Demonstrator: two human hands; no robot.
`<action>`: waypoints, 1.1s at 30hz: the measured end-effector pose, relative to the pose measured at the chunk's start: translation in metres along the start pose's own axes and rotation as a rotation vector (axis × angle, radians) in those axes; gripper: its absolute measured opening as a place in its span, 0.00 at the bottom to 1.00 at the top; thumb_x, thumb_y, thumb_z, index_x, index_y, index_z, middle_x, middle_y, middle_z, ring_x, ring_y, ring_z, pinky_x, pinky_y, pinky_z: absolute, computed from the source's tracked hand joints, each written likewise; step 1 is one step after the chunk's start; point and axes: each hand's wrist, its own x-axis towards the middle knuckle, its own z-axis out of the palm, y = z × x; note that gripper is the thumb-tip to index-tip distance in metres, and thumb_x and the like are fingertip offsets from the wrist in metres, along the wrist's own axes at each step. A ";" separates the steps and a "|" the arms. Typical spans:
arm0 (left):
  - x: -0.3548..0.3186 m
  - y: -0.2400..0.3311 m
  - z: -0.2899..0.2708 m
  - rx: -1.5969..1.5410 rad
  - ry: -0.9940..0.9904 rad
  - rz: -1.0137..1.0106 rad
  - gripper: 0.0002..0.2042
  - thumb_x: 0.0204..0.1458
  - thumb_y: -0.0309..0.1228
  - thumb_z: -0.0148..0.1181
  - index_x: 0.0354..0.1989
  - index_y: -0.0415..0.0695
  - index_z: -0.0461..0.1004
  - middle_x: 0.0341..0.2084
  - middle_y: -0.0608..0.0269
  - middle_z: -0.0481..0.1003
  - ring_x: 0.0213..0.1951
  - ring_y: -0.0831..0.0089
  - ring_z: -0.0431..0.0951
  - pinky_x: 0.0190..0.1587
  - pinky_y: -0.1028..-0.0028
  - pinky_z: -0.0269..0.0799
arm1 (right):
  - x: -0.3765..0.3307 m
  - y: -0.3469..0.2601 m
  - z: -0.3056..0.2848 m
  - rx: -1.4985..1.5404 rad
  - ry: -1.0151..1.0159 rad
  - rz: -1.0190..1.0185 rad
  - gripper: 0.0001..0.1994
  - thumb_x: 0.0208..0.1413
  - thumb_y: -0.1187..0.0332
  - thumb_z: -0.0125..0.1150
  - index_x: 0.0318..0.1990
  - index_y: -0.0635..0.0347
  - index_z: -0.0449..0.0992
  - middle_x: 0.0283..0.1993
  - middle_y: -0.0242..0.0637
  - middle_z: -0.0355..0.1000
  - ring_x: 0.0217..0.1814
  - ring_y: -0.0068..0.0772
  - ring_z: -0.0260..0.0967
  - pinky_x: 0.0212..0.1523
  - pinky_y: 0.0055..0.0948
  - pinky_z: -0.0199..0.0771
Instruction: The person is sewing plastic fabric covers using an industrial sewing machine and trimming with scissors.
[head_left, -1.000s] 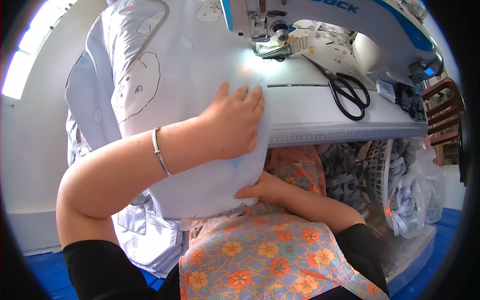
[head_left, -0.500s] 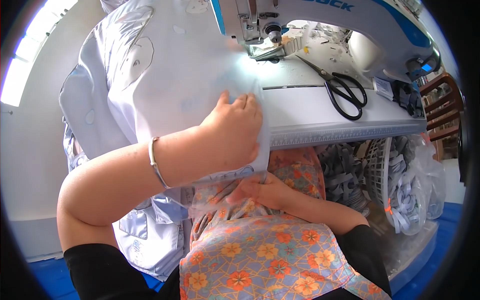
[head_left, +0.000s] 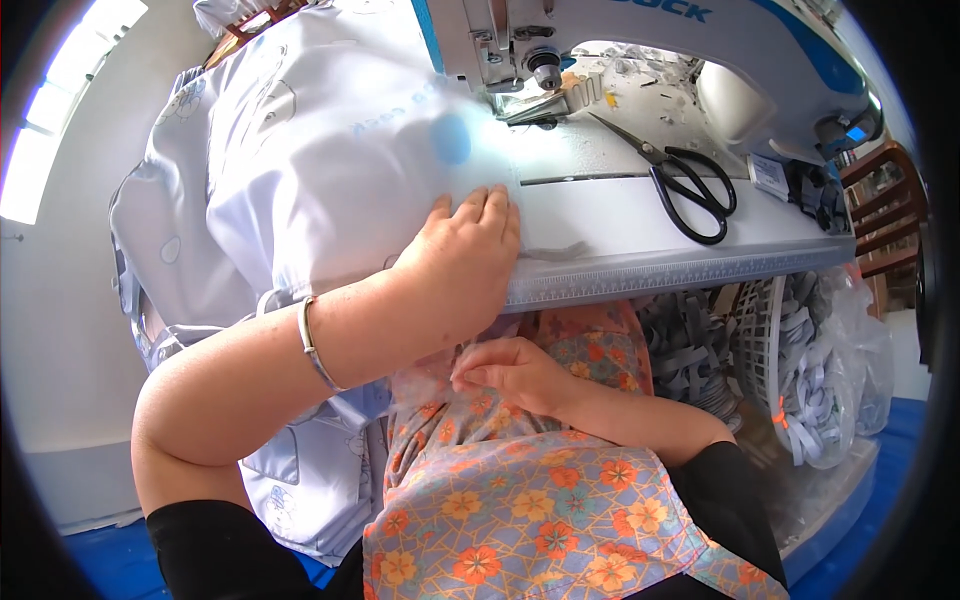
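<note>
Glossy white fabric (head_left: 330,190) with pale printed figures and a blue patch lies over the left side of the sewing table. My left hand (head_left: 465,250) rests on its right edge, fingers stretched out and lying flat. Above the fingers is the lit needle area of a white and blue sewing machine (head_left: 740,45). My right hand (head_left: 525,375) is low over my lap, below the table edge. Its thumb and fingers are pressed together, and whether the hazy, see-through material beside them is held cannot be made out. A thin grey strip (head_left: 556,252) lies right of my left hand.
Black-handled scissors (head_left: 690,190) lie on the table, right of the needle. A ruler strip (head_left: 680,272) runs along the table's front edge. Below right stands a white basket (head_left: 757,340) beside grey fabric strips and a clear plastic bag (head_left: 850,370). More white fabric (head_left: 300,480) hangs below left.
The fabric's right side has drawn back from the table's front edge, uncovering more ruler and the grey strip. My left hand has flattened. My right fingers, partly behind sheer material before, now show curled together.
</note>
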 end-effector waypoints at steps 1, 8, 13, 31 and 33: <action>0.003 -0.001 0.001 -0.036 0.004 -0.010 0.33 0.49 0.29 0.58 0.63 0.23 0.61 0.63 0.34 0.63 0.65 0.48 0.65 0.66 0.57 0.63 | 0.003 0.006 -0.002 0.003 -0.034 -0.154 0.06 0.66 0.75 0.56 0.43 0.65 0.80 0.44 0.38 0.79 0.48 0.29 0.76 0.51 0.25 0.75; 0.013 -0.005 0.010 -0.069 0.080 -0.040 0.27 0.53 0.25 0.53 0.61 0.23 0.62 0.61 0.34 0.64 0.64 0.49 0.66 0.67 0.61 0.64 | 0.004 -0.007 0.000 0.176 -0.001 -0.032 0.06 0.66 0.72 0.56 0.45 0.64 0.76 0.46 0.39 0.79 0.50 0.29 0.76 0.55 0.28 0.74; 0.025 -0.016 0.026 -0.101 0.242 -0.073 0.25 0.52 0.25 0.52 0.59 0.26 0.66 0.58 0.39 0.68 0.62 0.50 0.68 0.64 0.60 0.65 | 0.012 -0.001 0.004 0.112 -0.054 0.031 0.04 0.67 0.71 0.56 0.45 0.61 0.75 0.46 0.41 0.79 0.46 0.28 0.75 0.49 0.24 0.74; 0.057 -0.076 0.044 -0.243 0.428 -0.103 0.17 0.58 0.31 0.53 0.54 0.39 0.74 0.49 0.56 0.72 0.57 0.59 0.71 0.59 0.61 0.70 | 0.009 -0.002 0.029 -0.112 -0.150 0.015 0.07 0.68 0.66 0.55 0.42 0.60 0.74 0.41 0.34 0.78 0.44 0.23 0.76 0.47 0.24 0.77; 0.057 -0.075 0.043 -0.249 0.407 -0.121 0.17 0.59 0.32 0.54 0.55 0.40 0.74 0.50 0.56 0.71 0.58 0.59 0.70 0.60 0.61 0.69 | -0.002 -0.011 0.024 -0.071 -0.112 0.097 0.07 0.68 0.66 0.56 0.42 0.60 0.74 0.40 0.33 0.78 0.42 0.22 0.75 0.45 0.23 0.76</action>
